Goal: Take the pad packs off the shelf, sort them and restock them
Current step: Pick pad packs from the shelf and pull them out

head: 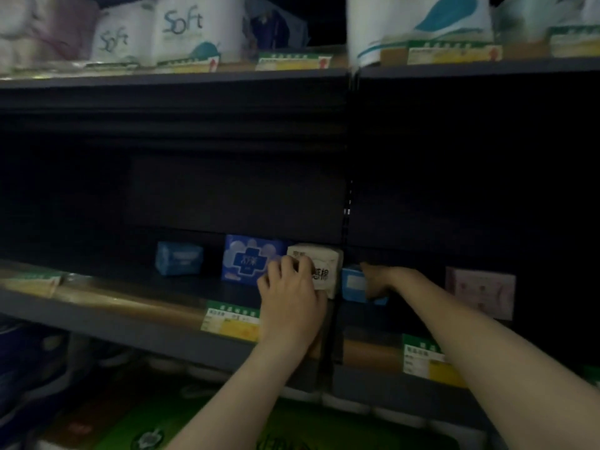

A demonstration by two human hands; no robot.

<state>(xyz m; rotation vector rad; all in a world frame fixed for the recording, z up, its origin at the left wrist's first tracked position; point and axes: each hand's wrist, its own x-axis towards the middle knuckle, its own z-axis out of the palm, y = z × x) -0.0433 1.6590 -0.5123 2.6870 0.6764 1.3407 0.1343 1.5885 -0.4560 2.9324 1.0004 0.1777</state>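
On the dark middle shelf (136, 323) stand several pad packs. My left hand (290, 293) grips a white pack (326, 267) with black lettering, its fingers curled over the pack's front. Just left of it stands a blue pack with a cross print (245, 258), and farther left a small light-blue pack (178, 258). My right hand (378, 280) reaches into the neighbouring bay and holds a small blue pack (352, 284), fingers wrapped around its right side. A pale pink pack (480, 292) stands to the right of that.
The shelf above carries white tissue rolls marked "Soft" (181, 27) and price tags (292, 61). A vertical shelf divider (345, 222) separates the two bays. Yellow-green price labels (230, 319) line the shelf edge. Green packages (227, 427) lie on the lower level.
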